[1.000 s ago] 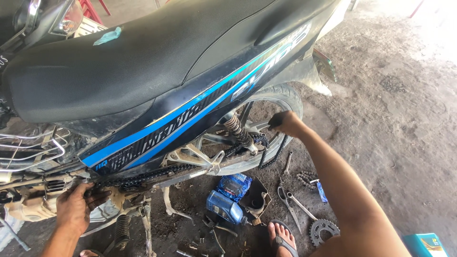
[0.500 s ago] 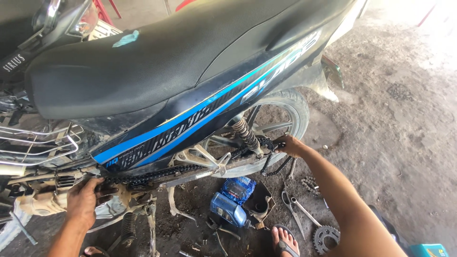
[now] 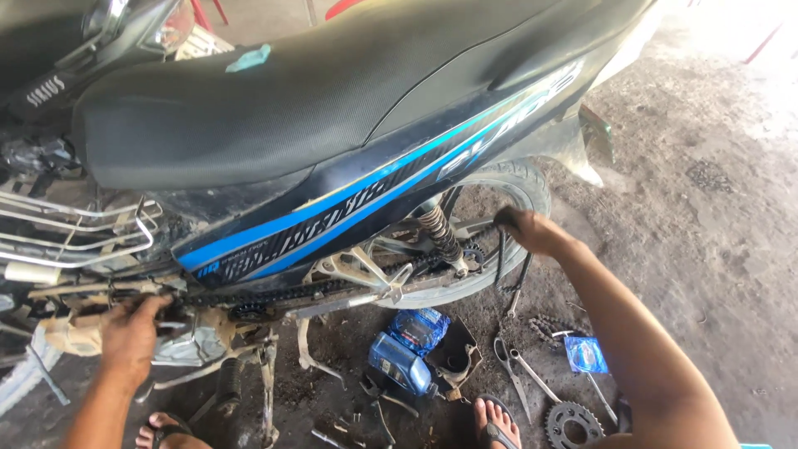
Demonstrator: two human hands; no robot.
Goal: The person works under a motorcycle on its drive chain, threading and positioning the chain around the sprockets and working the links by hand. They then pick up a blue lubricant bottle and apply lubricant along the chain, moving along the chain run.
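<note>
A black motorbike (image 3: pixel 332 125) with blue stripes stands in front of me. My left hand (image 3: pixel 129 337) grips the drive chain (image 3: pixel 249 293) near the engine's front sprocket, fingers closed on it. My right hand (image 3: pixel 525 229) reaches to the rear wheel (image 3: pixel 515 187) and closes around a dark tool or the wheel by the rear sprocket; what exactly it grips is unclear. The chain runs between both hands, below the shock spring (image 3: pixel 439 233).
On the dirt floor lie a blue oil bottle (image 3: pixel 399 362), a blue packet (image 3: pixel 420 326), pliers (image 3: pixel 509 366), a loose sprocket (image 3: pixel 573 422), a small blue bag (image 3: pixel 586 353) and scattered tools. My sandalled feet (image 3: pixel 497 422) are below. The kickstand (image 3: pixel 268 382) stands beneath the engine.
My head moved closer and right. My right hand slid lower along the rear wheel towards the sprocket. My left hand stayed on the chain at the engine.
</note>
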